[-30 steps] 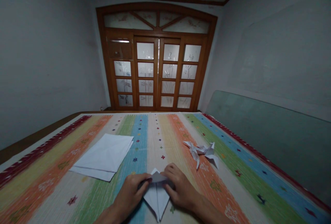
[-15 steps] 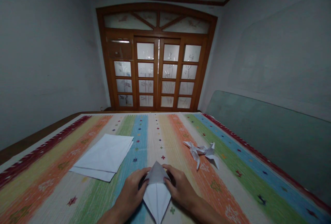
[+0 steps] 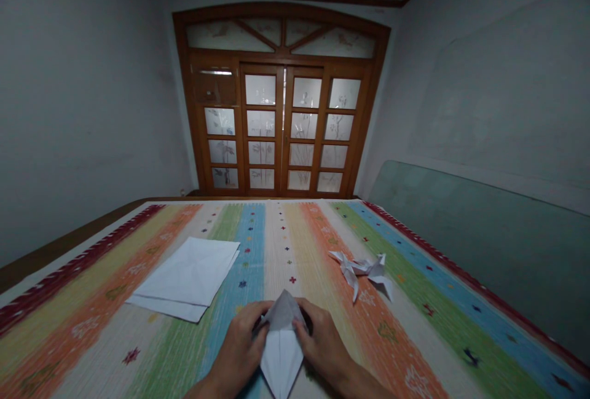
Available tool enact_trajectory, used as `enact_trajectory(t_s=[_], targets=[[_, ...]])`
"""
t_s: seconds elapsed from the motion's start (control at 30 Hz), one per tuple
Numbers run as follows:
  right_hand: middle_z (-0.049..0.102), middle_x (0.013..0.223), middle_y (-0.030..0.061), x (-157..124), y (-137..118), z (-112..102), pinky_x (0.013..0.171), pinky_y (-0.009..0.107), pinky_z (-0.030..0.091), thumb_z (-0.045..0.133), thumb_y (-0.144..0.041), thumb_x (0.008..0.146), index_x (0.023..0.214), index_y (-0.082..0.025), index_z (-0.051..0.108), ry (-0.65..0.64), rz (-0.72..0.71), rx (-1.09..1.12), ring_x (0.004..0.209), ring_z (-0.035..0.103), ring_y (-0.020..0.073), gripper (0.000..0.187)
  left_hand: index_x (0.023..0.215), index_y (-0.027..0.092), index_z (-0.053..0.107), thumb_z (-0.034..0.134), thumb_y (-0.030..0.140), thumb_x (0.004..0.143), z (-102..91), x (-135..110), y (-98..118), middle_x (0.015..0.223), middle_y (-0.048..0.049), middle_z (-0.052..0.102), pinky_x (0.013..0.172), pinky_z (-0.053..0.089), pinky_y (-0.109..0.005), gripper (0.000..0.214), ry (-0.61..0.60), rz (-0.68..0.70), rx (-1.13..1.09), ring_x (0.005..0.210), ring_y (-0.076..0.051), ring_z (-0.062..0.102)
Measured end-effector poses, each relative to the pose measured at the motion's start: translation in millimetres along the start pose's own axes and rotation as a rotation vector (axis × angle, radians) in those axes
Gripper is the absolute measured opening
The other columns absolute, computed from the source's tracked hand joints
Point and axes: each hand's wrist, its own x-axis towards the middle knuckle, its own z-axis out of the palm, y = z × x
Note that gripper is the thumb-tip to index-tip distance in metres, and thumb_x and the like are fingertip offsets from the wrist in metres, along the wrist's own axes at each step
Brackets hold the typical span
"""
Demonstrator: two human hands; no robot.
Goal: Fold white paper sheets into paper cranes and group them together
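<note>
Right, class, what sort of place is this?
Probably a home bedroom: a striped woven cover spread over what looks like a bed, a green panel along the wall, and wooden doors with frosted panes.

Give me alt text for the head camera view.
The left hand and right hand grip a pointed white paper fold on a striped cloth. Folded white sheets lie to the left, a white origami figure to the right.

Counted one left hand [image 3: 239,347], one right hand [image 3: 322,343], one folded paper [image 3: 282,343], one origami crane [image 3: 357,270], one white paper stack [image 3: 187,277], one wooden double door [image 3: 283,134].
</note>
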Motion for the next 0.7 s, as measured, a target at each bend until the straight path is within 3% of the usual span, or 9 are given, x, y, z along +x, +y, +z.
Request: enact_trajectory(t_s=[0.2,0.33,0.47,0.7], targets=[[0.076,0.103,0.0113,0.2,1.9,0.0,0.084,0.033,0.052,0.053,-0.012,0.086,0.115,-0.016,0.070,0.011,0.016,-0.007,0.092,0.071,0.0260,0.033,0.117,0.022,0.075,0.057,0.040,0.090,-3.5,-0.7,2.1,0.119,-0.0126,0.075,0.099,0.051,-0.044,0.037,0.058,-0.106,-0.104,0.107,-0.031,0.068],[0.076,0.103,0.0118,0.5,5.4,0.5,0.083,0.033,0.052,0.053,-0.010,0.085,0.116,-0.015,0.070,0.019,0.055,-0.032,0.092,0.071,0.0260,0.036,0.117,0.021,0.075,0.047,0.034,0.090,-8.8,2.9,1.0,0.107,-0.0093,0.077,0.096,0.052,-0.042,0.042,0.062,-0.165,-0.236,0.102,-0.029,0.069],[0.076,0.102,0.0119,1.6,4.8,-0.6,0.084,0.034,0.051,0.052,-0.010,0.084,0.116,-0.014,0.069,0.022,0.066,-0.043,0.093,0.071,0.0266,0.036,0.116,0.018,0.075,0.059,0.033,0.081,-8.6,6.5,-5.6,0.098,-0.0090,0.076,0.089,0.053,-0.040,0.042,0.048,-0.182,-0.325,0.092,-0.027,0.069],[0.076,0.099,0.0107,2.8,4.4,-2.8,0.080,0.031,0.051,0.053,-0.010,0.083,0.111,-0.015,0.070,0.059,0.060,-0.028,0.087,0.071,0.0249,0.033,0.110,0.019,0.077,0.071,0.039,0.077,-7.7,11.3,-8.4,0.098,-0.0079,0.077,0.092,0.052,-0.040,0.040,0.041,-0.222,-0.476,0.098,-0.028,0.069]])
